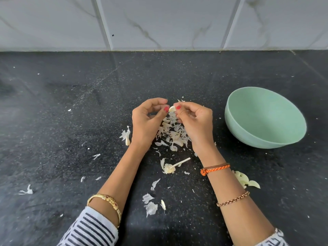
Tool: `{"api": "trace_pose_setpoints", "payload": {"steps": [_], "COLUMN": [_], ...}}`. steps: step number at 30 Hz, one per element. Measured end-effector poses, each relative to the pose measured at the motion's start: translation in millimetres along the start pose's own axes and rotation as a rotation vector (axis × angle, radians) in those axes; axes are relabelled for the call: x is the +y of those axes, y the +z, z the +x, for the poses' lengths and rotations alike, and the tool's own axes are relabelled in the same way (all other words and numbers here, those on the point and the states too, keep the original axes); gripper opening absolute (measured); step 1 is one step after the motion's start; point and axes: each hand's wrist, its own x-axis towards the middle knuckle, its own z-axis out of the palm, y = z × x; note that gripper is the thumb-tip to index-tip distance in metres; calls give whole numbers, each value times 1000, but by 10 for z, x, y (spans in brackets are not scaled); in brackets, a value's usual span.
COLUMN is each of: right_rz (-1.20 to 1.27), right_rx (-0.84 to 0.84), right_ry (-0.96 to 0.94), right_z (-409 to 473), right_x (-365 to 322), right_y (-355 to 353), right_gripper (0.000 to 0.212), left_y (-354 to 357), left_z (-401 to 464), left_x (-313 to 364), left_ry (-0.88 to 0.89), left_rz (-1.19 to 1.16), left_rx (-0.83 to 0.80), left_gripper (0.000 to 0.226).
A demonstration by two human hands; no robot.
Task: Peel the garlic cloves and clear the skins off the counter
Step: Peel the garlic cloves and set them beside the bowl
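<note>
Table (53, 121): a dark speckled top that carried everything; loose flakes lay scattered well out from the bowl.
Bowl (266, 137): pale green, seemingly empty in the part I could see.
Left hand (147, 121): it was on the far side of the clove from the bowl, thumb and fingertips pinching the clove.
Right hand (197, 119): it was between the clove and the bowl, also pinching the clove.
Skin pile (173, 133): heaped under the hands, beside the bowl, not cleared.
Peeled cloves (245, 181): a few pale ones lay nearer me than the bowl, by the right forearm.
Stem (174, 166): bare, nearer me than the pile.
Clove (172, 108): held above the pile, skin partly on, I judged.
Progress: peeling looked nearly done; clearing had not begun.
</note>
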Motion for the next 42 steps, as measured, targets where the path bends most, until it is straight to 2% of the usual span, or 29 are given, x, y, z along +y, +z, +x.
{"api": "trace_pose_setpoints", "payload": {"steps": [6,10,16,21,26,33,38,42], "right_rz": [63,68,23,-26,-140,-300,-437,-458], "right_rx": [79,24,-82,-84,-64,38,105,199], "right_ry": [20,15,-25,-55,-170,-293,-487,-544], "right_z": [-4,-18,-12,-2,-11,-64,-62,-32], "right_x": [28,17,0,14,39,51,86,111], "right_y": [34,40,40,23,25,81,103,74], "right_gripper": [7,6,11,11,13,13,8,13], "left_y": [21,53,42,14,33,56,47,57], "left_z": [3,-12,-2,18,9,16,12,2], "left_x": [-7,-16,16,6,17,-22,7,3], "left_ry": [-44,-24,-131,-179,-110,-106,-105,-127], "left_rz": [-145,-165,-317,-393,-408,-379,-327,-259], "left_rx": [-70,-77,-65,-106,-105,-45,-64,-32], "left_gripper": [16,14,15,16,12,25,29,21]}}
